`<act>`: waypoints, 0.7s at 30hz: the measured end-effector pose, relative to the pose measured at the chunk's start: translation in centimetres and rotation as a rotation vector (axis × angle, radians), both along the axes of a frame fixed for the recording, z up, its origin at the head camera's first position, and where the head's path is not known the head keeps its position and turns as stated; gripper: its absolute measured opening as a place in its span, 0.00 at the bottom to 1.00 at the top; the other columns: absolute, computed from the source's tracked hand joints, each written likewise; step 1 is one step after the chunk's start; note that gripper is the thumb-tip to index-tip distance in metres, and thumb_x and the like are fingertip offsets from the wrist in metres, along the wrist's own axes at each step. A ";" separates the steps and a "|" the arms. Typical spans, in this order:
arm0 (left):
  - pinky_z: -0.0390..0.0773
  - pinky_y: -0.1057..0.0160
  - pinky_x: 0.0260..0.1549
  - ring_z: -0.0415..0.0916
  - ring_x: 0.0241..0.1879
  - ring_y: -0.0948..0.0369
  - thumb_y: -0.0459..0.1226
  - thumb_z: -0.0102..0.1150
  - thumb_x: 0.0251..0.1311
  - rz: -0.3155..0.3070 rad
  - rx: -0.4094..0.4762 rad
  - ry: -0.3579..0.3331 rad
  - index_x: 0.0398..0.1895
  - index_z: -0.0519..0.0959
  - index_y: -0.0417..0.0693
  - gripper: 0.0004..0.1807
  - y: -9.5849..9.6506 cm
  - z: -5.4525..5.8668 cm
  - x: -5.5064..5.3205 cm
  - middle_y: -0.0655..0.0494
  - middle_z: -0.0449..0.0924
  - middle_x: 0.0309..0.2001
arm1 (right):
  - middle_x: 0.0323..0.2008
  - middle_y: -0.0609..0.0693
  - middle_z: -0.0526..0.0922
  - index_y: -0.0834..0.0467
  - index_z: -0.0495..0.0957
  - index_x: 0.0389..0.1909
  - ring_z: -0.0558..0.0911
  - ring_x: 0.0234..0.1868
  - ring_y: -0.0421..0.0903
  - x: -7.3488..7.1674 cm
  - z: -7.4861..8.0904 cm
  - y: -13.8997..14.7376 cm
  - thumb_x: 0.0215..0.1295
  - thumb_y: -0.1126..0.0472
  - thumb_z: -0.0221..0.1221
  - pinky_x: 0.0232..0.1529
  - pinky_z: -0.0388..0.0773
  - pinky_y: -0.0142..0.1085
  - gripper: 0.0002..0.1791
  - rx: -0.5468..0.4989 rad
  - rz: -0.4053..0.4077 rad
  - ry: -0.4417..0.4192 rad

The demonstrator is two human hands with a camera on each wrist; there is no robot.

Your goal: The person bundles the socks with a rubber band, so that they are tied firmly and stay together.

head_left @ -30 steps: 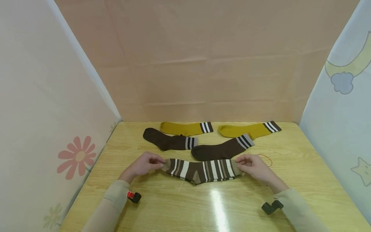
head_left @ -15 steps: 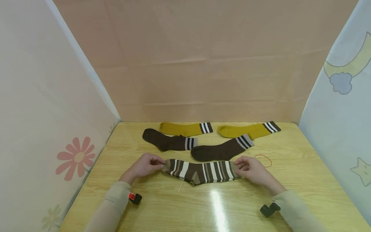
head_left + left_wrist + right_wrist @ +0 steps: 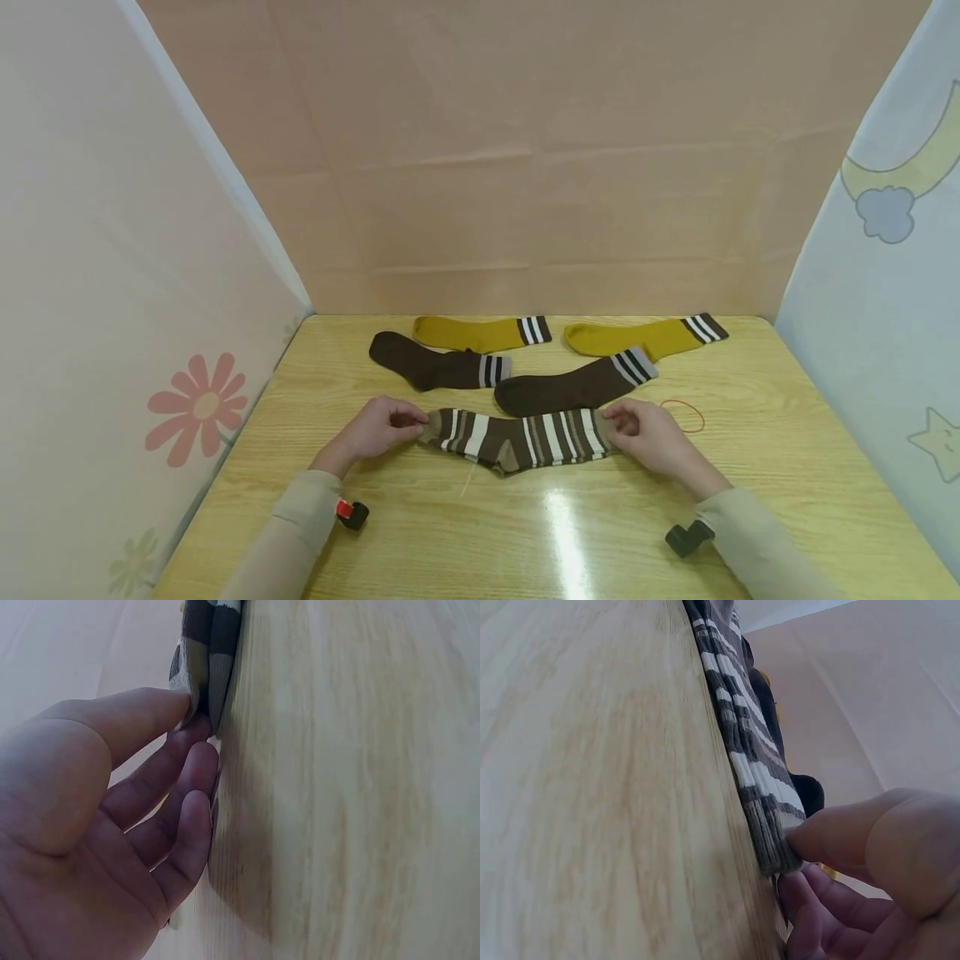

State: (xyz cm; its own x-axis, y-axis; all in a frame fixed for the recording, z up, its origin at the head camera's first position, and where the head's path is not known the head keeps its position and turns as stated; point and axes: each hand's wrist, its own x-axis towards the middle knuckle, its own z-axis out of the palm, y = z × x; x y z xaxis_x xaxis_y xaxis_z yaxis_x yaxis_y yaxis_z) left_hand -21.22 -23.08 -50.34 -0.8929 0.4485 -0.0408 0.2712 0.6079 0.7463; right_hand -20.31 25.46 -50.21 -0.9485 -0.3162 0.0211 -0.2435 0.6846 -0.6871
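A pair of striped socks point(image 3: 555, 439) in brown, white and tan lies stacked lengthwise across the table, heels toward me. At the tan toe end, my left hand point(image 3: 380, 427) pinches the fabric; in the left wrist view its thumb point(image 3: 146, 712) lies on the upper sock point(image 3: 196, 664), with the index fingertip partly hidden behind the fabric. The cuff end is pinched by my right hand point(image 3: 651, 435). Seen from the right wrist, the thumb point(image 3: 840, 832) presses on top of the layered cuffs point(image 3: 776, 847) and the other fingers curl below.
Two dark brown socks, one left point(image 3: 427, 362) and one right point(image 3: 562, 392), lie just behind the striped pair. Farther back are two mustard socks, left point(image 3: 468, 333) and right point(image 3: 626, 337). A thin red loop point(image 3: 684, 415) lies right of my right hand on the wooden table point(image 3: 420, 542).
My right hand has shifted slightly left and changed its hold on the cuff end, which has moved a little left with it. My left hand stays at the toe end.
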 end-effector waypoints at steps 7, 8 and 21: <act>0.80 0.63 0.42 0.80 0.39 0.63 0.36 0.70 0.68 -0.001 -0.021 0.012 0.46 0.89 0.52 0.06 0.2 0.0 0.1 0.61 0.87 0.41 | 0.41 0.50 0.87 0.61 0.84 0.51 0.83 0.37 0.42 -0.1 0.2 -0.1 0.64 0.66 0.71 0.39 0.82 0.35 0.14 0.017 -0.006 0.003; 0.80 0.63 0.42 0.80 0.39 0.63 0.36 0.70 0.68 -0.001 -0.022 0.011 0.45 0.89 0.52 0.06 0.3 0.0 0.0 0.61 0.87 0.41 | 0.41 0.50 0.87 0.61 0.84 0.51 0.83 0.38 0.42 -0.1 0.3 -0.1 0.64 0.66 0.71 0.40 0.82 0.35 0.14 0.016 -0.003 0.001; 0.80 0.64 0.40 0.80 0.36 0.65 0.36 0.71 0.67 -0.010 -0.014 0.016 0.44 0.88 0.51 0.06 0.5 -0.1 -0.1 0.61 0.86 0.41 | 0.42 0.53 0.86 0.61 0.83 0.50 0.85 0.39 0.45 -0.8 0.5 -0.1 0.64 0.68 0.70 0.42 0.83 0.39 0.14 0.040 0.002 0.012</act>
State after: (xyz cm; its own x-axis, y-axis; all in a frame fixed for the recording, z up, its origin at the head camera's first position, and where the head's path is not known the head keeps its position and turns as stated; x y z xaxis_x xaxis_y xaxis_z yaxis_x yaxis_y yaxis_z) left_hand -21.35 -22.56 -50.47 -0.8891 0.4566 -0.0328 0.2890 0.6154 0.7333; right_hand -21.08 25.34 -49.66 -0.9476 -0.3188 0.0195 -0.2527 0.7110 -0.6562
